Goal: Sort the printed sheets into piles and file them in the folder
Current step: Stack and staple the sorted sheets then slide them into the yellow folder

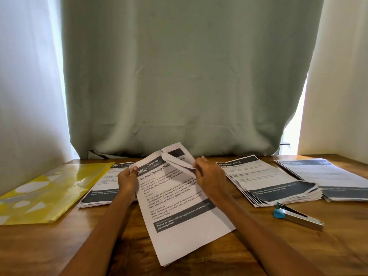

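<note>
On the wooden table, both hands pinch the sheets' top corners.

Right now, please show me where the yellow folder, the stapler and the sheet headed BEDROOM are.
yellow folder (49,192): head view, middle of its glossy cover.
stapler (298,217): head view, on its metal top arm.
BEDROOM sheet (179,212): head view, on its printed middle.

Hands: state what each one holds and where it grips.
Both hold the printed sheets: left hand pinches the top-left corner, right hand grips the upper right edge.
</note>
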